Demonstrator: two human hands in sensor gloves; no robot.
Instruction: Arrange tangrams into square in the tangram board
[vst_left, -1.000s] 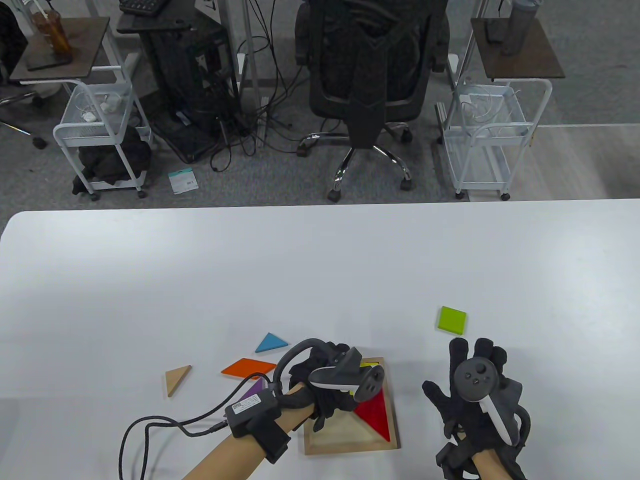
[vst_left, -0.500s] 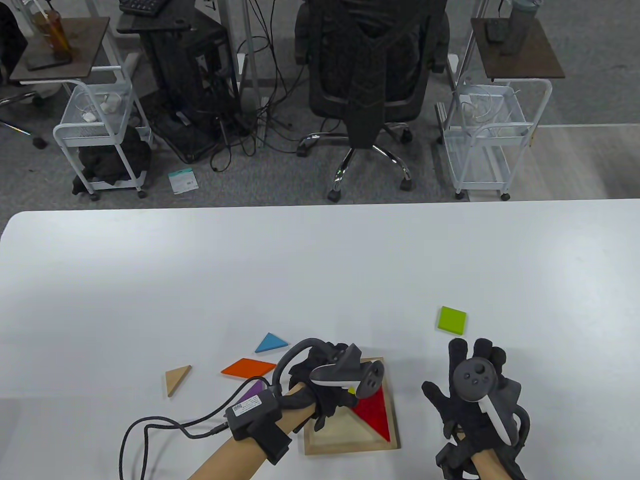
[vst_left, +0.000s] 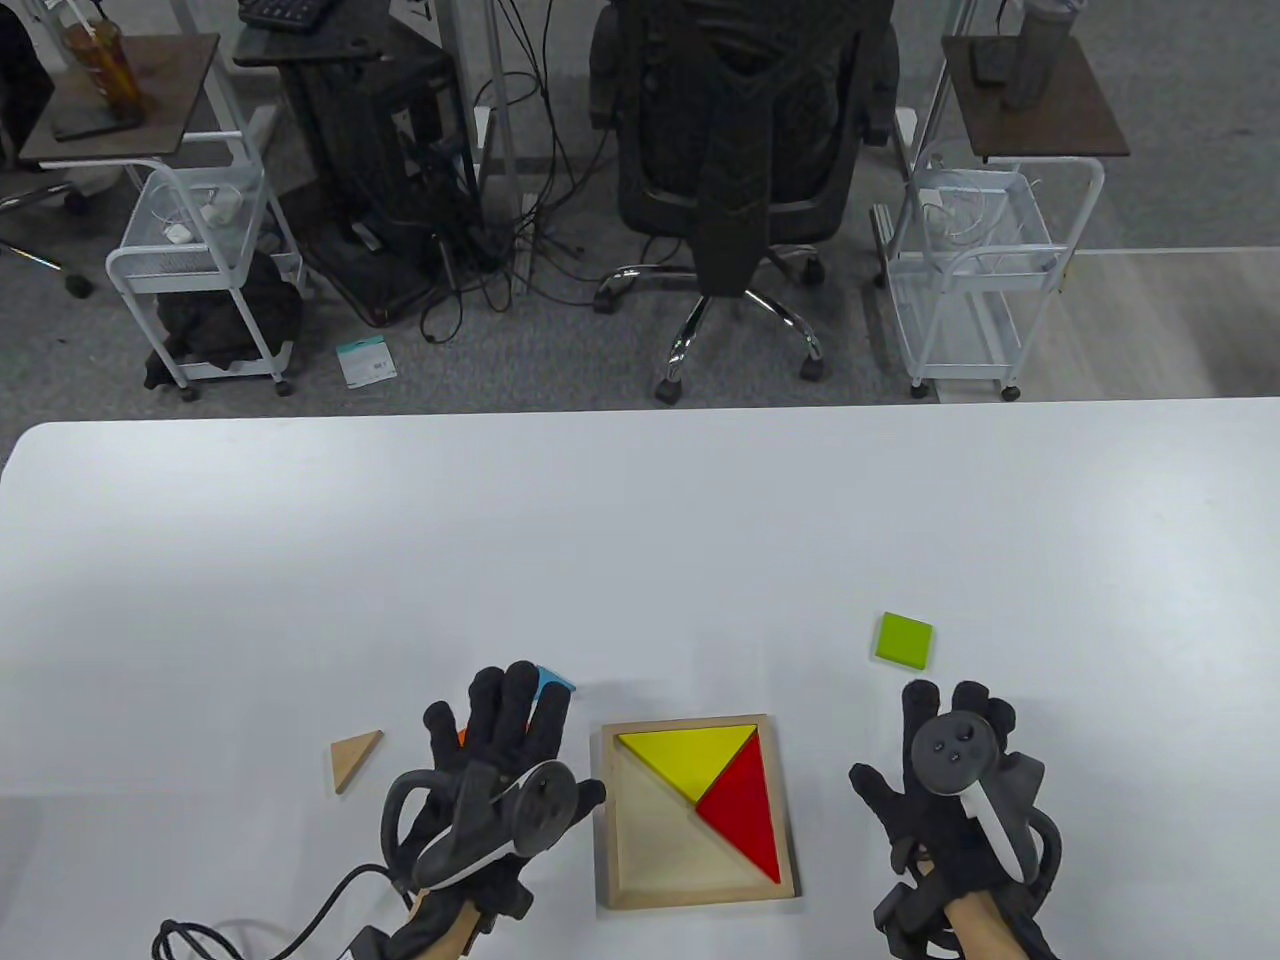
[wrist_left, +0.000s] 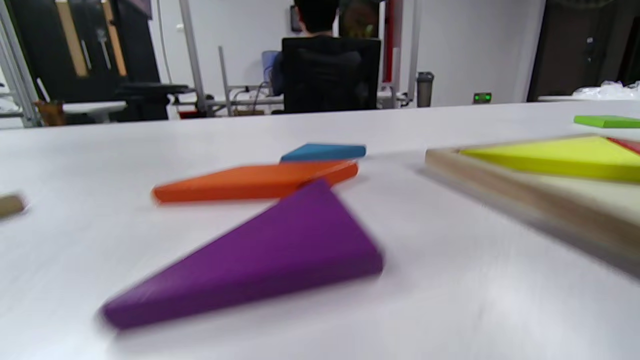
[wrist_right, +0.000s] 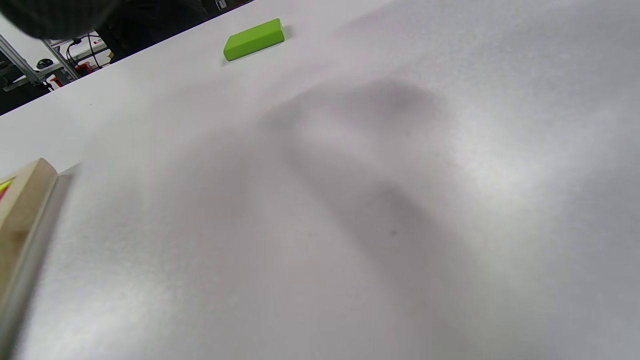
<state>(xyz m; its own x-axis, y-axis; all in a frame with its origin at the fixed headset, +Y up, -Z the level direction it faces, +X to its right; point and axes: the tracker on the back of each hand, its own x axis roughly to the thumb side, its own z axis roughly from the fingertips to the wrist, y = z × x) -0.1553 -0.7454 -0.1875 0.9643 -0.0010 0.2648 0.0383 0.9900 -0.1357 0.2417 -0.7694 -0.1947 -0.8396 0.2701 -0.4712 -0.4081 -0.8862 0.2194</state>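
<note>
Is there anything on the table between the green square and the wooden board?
No. In the table view, only bare white table lies between the green square and the wooden board; the right wrist view shows that same empty stretch.

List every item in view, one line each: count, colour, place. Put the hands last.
Tangram board: 1, pale wood, near table edge between the hands.
Yellow triangle: 1, yellow, in the board, far side.
Red triangle: 1, red, in the board, right side.
Green square: 1, green, on the table beyond the right hand.
Wooden triangle: 1, tan, left of the left hand.
Blue triangle: 1, blue, beside the left fingertips.
Orange piece: 1, orange, under the left hand.
Purple triangle: 1, purple, under the left hand.
Table: 1, white.
Office chair: 1, black, behind the table.
Carts: 2, white, on the floor.
Left hand: black glove, fingers straight.
Right hand: black glove, fingers straight.
</note>
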